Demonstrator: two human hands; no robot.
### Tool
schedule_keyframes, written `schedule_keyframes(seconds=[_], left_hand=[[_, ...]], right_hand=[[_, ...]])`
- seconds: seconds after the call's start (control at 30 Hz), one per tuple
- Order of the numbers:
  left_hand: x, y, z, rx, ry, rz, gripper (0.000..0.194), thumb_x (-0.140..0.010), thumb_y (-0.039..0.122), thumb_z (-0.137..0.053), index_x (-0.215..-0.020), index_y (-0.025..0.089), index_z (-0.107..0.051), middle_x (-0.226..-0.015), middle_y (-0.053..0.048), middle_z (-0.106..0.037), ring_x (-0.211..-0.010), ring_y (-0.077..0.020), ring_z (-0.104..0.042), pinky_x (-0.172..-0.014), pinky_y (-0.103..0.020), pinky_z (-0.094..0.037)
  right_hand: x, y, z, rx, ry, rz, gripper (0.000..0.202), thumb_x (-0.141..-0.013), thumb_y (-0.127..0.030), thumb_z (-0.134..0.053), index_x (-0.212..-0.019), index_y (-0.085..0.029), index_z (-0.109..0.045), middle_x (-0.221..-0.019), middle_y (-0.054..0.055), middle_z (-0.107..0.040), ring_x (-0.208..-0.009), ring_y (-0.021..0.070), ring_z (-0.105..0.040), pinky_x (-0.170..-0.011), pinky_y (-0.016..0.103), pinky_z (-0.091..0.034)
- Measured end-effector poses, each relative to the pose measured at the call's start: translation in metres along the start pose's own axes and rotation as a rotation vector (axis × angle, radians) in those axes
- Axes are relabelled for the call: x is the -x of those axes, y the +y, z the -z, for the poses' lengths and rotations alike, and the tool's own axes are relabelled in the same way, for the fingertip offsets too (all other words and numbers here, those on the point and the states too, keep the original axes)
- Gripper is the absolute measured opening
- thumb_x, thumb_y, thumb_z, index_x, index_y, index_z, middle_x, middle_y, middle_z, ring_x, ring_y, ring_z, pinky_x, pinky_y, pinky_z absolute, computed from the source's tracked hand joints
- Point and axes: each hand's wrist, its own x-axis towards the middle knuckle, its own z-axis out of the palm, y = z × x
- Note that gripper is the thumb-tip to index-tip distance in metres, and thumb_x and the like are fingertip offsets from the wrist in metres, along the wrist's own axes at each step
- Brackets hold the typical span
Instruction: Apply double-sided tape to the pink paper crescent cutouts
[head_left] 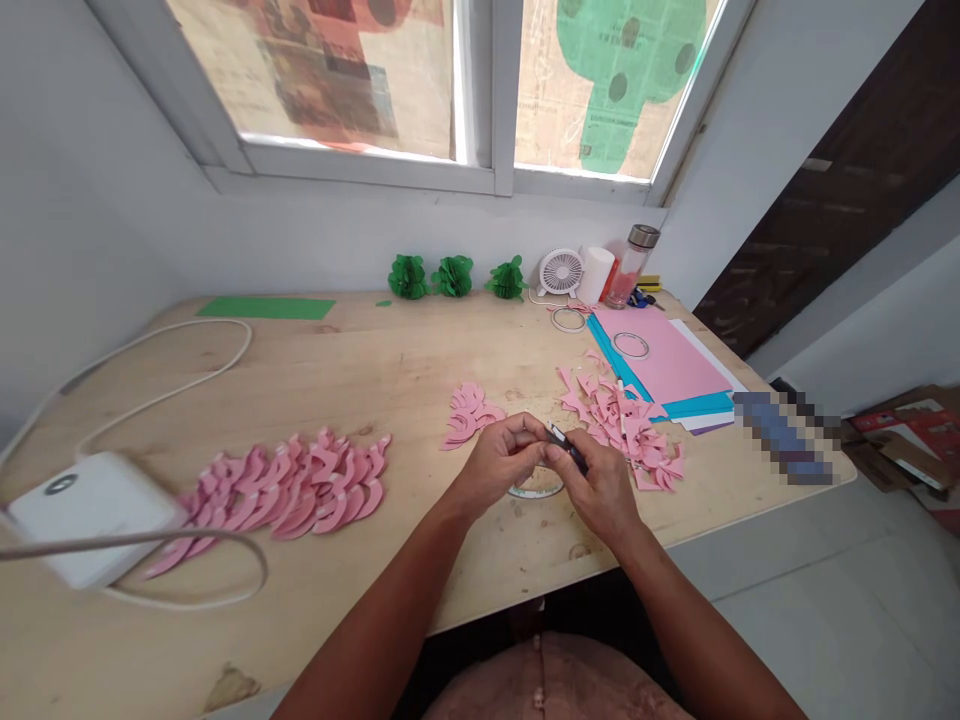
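R hand, fingers curled, grips black tool; L hand fingers bunched alongside, can't tell what's held; tape roll below.

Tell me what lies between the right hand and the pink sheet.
In the head view, pink paper scraps lie between the right hand and the pink sheet, then a strip of blue sheet.

Tabletop: tan wood with brown marks. Held tool: black. Ring toward the near edge: white, finely marked. Cut pieces toward the left edge and scraps toward the right: pink. Rosettes along the far edge, strip at the far left corner: green. Sheets near the right edge: pink, blue, white, purple.
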Motion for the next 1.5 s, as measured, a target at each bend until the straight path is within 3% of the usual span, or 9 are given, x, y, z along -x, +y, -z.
schedule_keyframes(seconds=[0.23, 0.67, 0.93, 1.07, 1.27, 1.5], left_hand=[[-0.001, -0.002, 0.001, 0.042, 0.005, -0.037, 0.024, -0.072, 0.031, -0.065, -0.081, 0.014, -0.05, -0.063, 0.002, -0.056, -0.039, -0.0026, -0.037, -0.039, -0.017, -0.028], [0.001, 0.0, -0.005, -0.018, -0.04, -0.077, 0.021, -0.074, 0.03, -0.061, -0.084, 0.015, -0.05, -0.061, 0.002, -0.054, -0.043, -0.0059, -0.045, -0.043, -0.019, -0.034], [0.001, -0.003, -0.006, -0.066, -0.078, -0.098, 0.014, -0.076, 0.023, -0.057, -0.086, 0.015, -0.051, -0.066, 0.0, -0.056, -0.046, -0.0059, -0.046, -0.045, -0.02, -0.037], [0.001, -0.004, -0.007, -0.035, -0.055, -0.098, 0.025, -0.076, 0.021, -0.058, -0.099, 0.016, -0.048, -0.086, -0.006, -0.061, -0.05, -0.0065, -0.049, -0.049, -0.022, -0.042], [0.002, -0.001, -0.005, -0.067, -0.027, -0.133, 0.036, -0.073, 0.015, -0.06, -0.107, 0.019, -0.049, -0.111, -0.01, -0.055, -0.057, -0.006, -0.052, -0.056, -0.023, -0.045], [-0.001, -0.004, -0.006, -0.052, -0.042, -0.13, 0.029, -0.073, 0.018, -0.061, -0.101, 0.015, -0.054, -0.086, -0.005, -0.06, -0.061, -0.0102, -0.055, -0.06, -0.026, -0.047]], right_hand=[[0.001, 0.004, 0.003, -0.019, 0.04, -0.039, 0.031, -0.081, -0.045, -0.048, -0.064, -0.019, -0.046, -0.049, -0.006, -0.037, -0.046, 0.0076, -0.036, -0.046, 0.019, -0.027], [-0.003, 0.006, 0.0, -0.19, 0.088, -0.142, 0.019, -0.076, -0.035, -0.054, -0.072, -0.017, -0.055, -0.055, -0.005, -0.039, -0.048, 0.0076, -0.035, -0.045, 0.019, -0.027], [-0.004, 0.006, 0.0, -0.248, 0.068, -0.15, 0.017, -0.075, -0.031, -0.053, -0.065, -0.018, -0.048, -0.054, -0.007, -0.034, -0.047, 0.0073, -0.032, -0.044, 0.02, -0.025], [-0.002, 0.005, 0.002, -0.262, 0.059, -0.154, 0.015, -0.075, -0.028, -0.052, -0.065, -0.018, -0.048, -0.054, -0.007, -0.033, -0.048, 0.0075, -0.032, -0.045, 0.02, -0.025], [-0.001, 0.01, 0.006, -0.262, 0.081, -0.215, 0.015, -0.074, -0.031, -0.053, -0.067, -0.018, -0.05, -0.051, -0.007, -0.033, -0.046, 0.0075, -0.031, -0.044, 0.02, -0.024], [-0.004, 0.016, 0.012, -0.265, 0.098, -0.211, 0.017, -0.075, -0.032, -0.053, -0.067, -0.017, -0.05, -0.051, -0.007, -0.032, -0.046, 0.0072, -0.031, -0.044, 0.019, -0.024]])
